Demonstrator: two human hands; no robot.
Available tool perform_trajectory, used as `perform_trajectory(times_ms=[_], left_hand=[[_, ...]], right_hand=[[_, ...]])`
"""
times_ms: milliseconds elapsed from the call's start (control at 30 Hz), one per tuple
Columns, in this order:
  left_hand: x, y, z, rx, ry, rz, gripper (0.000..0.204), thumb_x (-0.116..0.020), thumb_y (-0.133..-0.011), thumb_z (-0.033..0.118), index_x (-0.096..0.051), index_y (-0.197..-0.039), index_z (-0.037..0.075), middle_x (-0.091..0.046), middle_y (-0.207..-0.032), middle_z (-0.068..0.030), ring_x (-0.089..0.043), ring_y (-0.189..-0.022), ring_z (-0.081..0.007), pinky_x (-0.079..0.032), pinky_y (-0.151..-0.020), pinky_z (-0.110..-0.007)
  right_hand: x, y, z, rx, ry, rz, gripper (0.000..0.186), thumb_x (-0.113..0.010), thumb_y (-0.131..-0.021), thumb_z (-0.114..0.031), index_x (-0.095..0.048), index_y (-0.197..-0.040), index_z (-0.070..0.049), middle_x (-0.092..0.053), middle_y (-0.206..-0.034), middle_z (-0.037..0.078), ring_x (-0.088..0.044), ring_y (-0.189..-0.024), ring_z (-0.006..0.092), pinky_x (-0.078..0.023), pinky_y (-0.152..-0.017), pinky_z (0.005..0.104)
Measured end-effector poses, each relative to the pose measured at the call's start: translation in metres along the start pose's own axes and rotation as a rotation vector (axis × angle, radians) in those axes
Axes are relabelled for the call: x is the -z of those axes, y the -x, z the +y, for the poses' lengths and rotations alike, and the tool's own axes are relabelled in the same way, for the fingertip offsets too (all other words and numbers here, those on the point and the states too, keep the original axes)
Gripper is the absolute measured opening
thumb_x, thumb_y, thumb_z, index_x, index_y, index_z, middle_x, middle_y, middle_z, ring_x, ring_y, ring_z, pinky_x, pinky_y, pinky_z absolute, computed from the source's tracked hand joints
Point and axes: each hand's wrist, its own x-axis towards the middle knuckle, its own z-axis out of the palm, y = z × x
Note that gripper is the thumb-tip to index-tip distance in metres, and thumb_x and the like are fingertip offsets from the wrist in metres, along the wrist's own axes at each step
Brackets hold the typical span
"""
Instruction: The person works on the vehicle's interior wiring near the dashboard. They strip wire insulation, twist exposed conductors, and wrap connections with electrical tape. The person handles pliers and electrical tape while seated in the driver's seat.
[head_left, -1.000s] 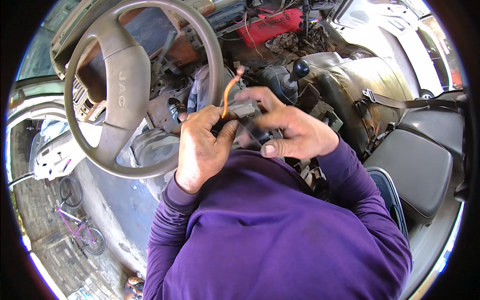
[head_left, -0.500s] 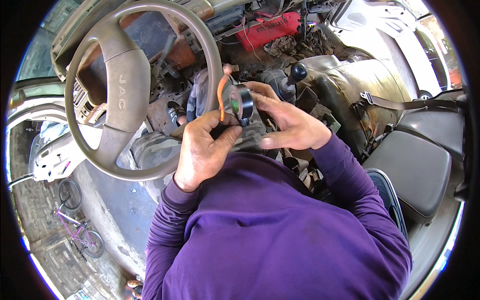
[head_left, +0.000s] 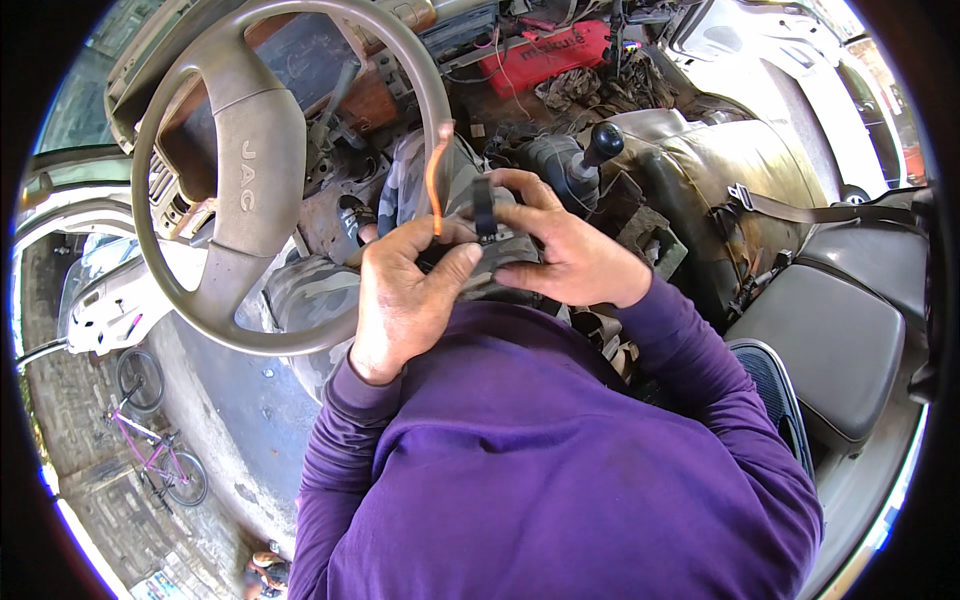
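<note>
In front of my torso, my left hand (head_left: 405, 290) is closed, thumb against forefinger, on an orange wire (head_left: 433, 185). The wire rises in a curve from the fingers, and its upper end looks pale brown. A roll of black electrical tape (head_left: 484, 208) stands edge-on just right of the left fingertips. My right hand (head_left: 585, 255) has its fingers curled against the far side of the roll, with the thumb below. The right fingertips are partly hidden behind the tape. Whether a strip of tape runs to the wire is too small to tell.
A large steering wheel (head_left: 275, 150) stands to the left, close to my left hand. Beyond my right hand rises a gear lever (head_left: 602, 145). A worn seat (head_left: 735, 170) with a belt buckle lies right. At the far side sits a red case (head_left: 545, 60); dashboard parts are exposed.
The tape roll has turned from showing its green inner side to edge-on. My right hand has moved left and closed in on the roll; the left hand has hardly moved.
</note>
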Motion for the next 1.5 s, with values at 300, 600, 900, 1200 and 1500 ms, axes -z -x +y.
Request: perform_trajectory(times_ms=[300,600,900,1200,1500], left_hand=[[-0.002,-0.001,-0.004,-0.136,-0.158,-0.026,0.009,-0.078,-0.093,0.002,-0.075,-0.101,-0.002,-0.073,-0.086,-0.0097,-0.068,-0.079,-0.0141,-0.054,-0.075,-0.031],[0.003,0.002,-0.001,-0.098,-0.176,-0.02,0.012,-0.079,-0.093,0.002,-0.075,-0.103,-0.003,-0.075,-0.088,-0.0107,-0.068,-0.082,-0.0149,-0.054,-0.077,-0.032],[0.01,0.002,-0.003,0.095,0.037,-0.075,0.013,-0.08,-0.095,0.003,-0.074,-0.106,-0.003,-0.072,-0.086,-0.0043,-0.064,-0.078,-0.0095,-0.054,-0.071,-0.029],[0.001,-0.001,0.001,-0.045,-0.126,0.01,0.021,-0.085,-0.092,0.009,-0.078,-0.109,-0.001,-0.076,-0.09,-0.0093,-0.069,-0.081,-0.0165,-0.054,-0.079,-0.033],[-0.007,-0.012,-0.009,-0.463,-0.456,0.157,0.018,-0.085,-0.088,0.007,-0.079,-0.103,0.002,-0.072,-0.085,-0.0089,-0.067,-0.076,-0.0272,-0.049,-0.078,-0.037]], right_hand=[[0.023,-0.001,-0.035,0.009,-0.389,-0.169,0.034,-0.083,-0.097,-0.03,-0.077,-0.115,-0.002,-0.048,-0.157,0.019,-0.043,-0.149,0.0379,-0.037,-0.122,0.0498],[0.016,0.005,-0.037,0.077,-0.045,-0.225,0.027,-0.082,-0.096,-0.029,-0.076,-0.103,-0.003,-0.047,-0.155,0.022,-0.043,-0.147,0.0432,-0.035,-0.123,0.054],[0.0,0.002,-0.006,0.078,0.258,0.065,0.041,-0.089,-0.087,-0.026,-0.075,-0.118,-0.004,-0.049,-0.15,0.018,-0.042,-0.147,0.0437,-0.036,-0.121,0.0555],[-0.001,0.005,-0.016,0.06,0.318,0.184,0.024,-0.085,-0.089,-0.018,-0.075,-0.105,-0.003,-0.053,-0.142,0.019,-0.047,-0.139,0.0458,-0.039,-0.117,0.0568],[0.002,0.002,-0.014,0.051,0.307,0.132,0.029,-0.081,-0.095,-0.026,-0.075,-0.107,0.0,-0.053,-0.142,0.02,-0.047,-0.139,0.0431,-0.041,-0.116,0.053]])
